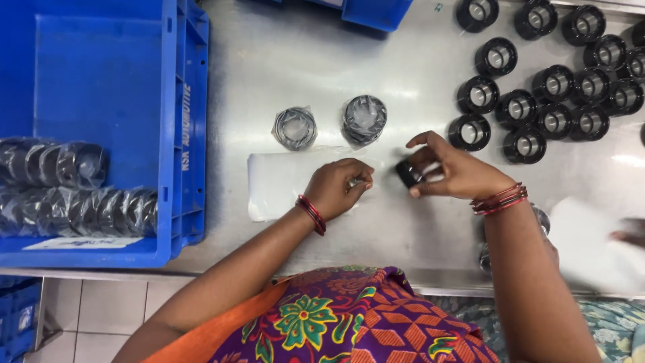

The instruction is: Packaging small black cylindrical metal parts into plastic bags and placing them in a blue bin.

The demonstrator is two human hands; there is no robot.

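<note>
Steel tabletop (403,74) fills my view, dull grey and smudged with glare. Near the middle I see my right hand (453,171) pinching a small black ring-shaped part (407,173) between thumb and fingertips, just clear of the surface; the part looks dark and glossy, partly hidden by the fingers. My left hand (336,188) sits just to its left, curled shut around a small shiny metal piece (354,181) that I can barely make out, resting on a white plastic sheet (275,181). Beyond the hands stand two plastic-wrapped stacks of rings (363,119), side by side. Far right, a cluster of black cylindrical housings (537,101) stands upright, each with a pale bore. At the left, a blue crate (181,134) holds rows of wrapped ring rolls (74,202). Another person's fingers (630,235) touch a white sheet at the right edge.
</note>
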